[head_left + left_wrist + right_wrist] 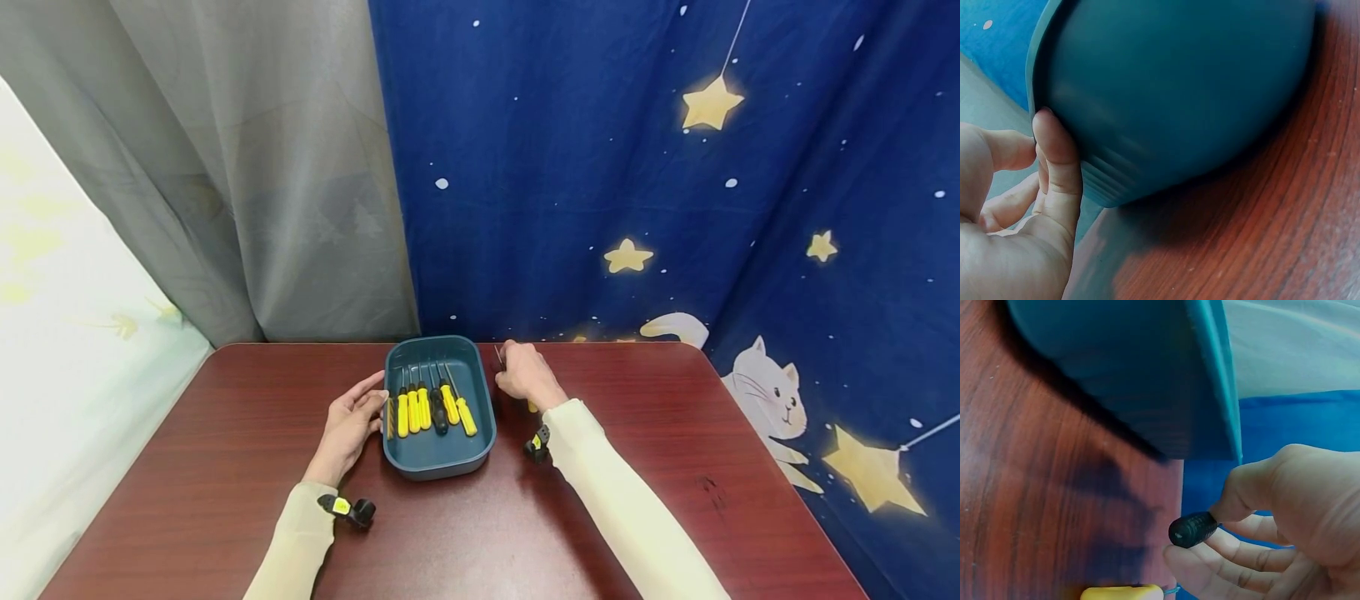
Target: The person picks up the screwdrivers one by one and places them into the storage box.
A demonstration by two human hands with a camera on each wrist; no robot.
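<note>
A dark blue-green plastic bin (438, 462) holds several screwdrivers, most with yellow handles (402, 414) and one with a black handle (438, 414). At the bin's left side, my left hand (351, 425) pinches the rim; in the left wrist view the thumb (1057, 140) lies against the outer wall. Right of the bin, my right hand (527, 373) holds a screwdriver by its black handle (1192, 529), between thumb and fingers. A thin metal shaft (498, 357) shows beyond those fingers. Close under the right hand, a yellow handle (1124, 593) lies on the table, mostly hidden in the head view.
The reddish-brown wooden table (637, 517) extends around the bin, its far edge just behind the bin. A grey curtain (300, 208) and a blue star-patterned curtain (540, 183) hang behind it. Each wrist carries a small black camera (354, 510).
</note>
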